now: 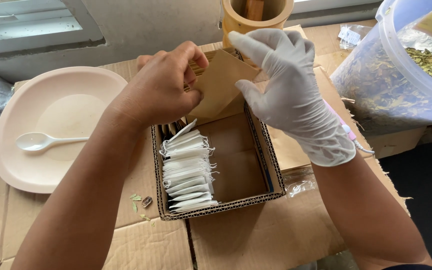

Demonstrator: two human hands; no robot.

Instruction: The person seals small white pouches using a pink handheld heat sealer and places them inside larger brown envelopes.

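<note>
My bare left hand (163,85) and my right hand (288,92), in a white glove, hold a small brown paper envelope (219,85) between them, above the far end of a shallow cardboard box (271,175). The left thumb and fingers pinch its left edge. The gloved fingers grip its upper right corner. A row of white filter bags (187,170) with drawstrings stands packed along the left side of the box. The right half of the box shows bare cardboard.
A pale pink plate (51,105) with a white plastic spoon (38,141) lies at left. A bamboo cup (256,17) stands behind the box. A clear plastic tub of dried leaves (401,75) sits at right. Flattened cardboard (256,235) covers the surface, with leaf bits (141,202).
</note>
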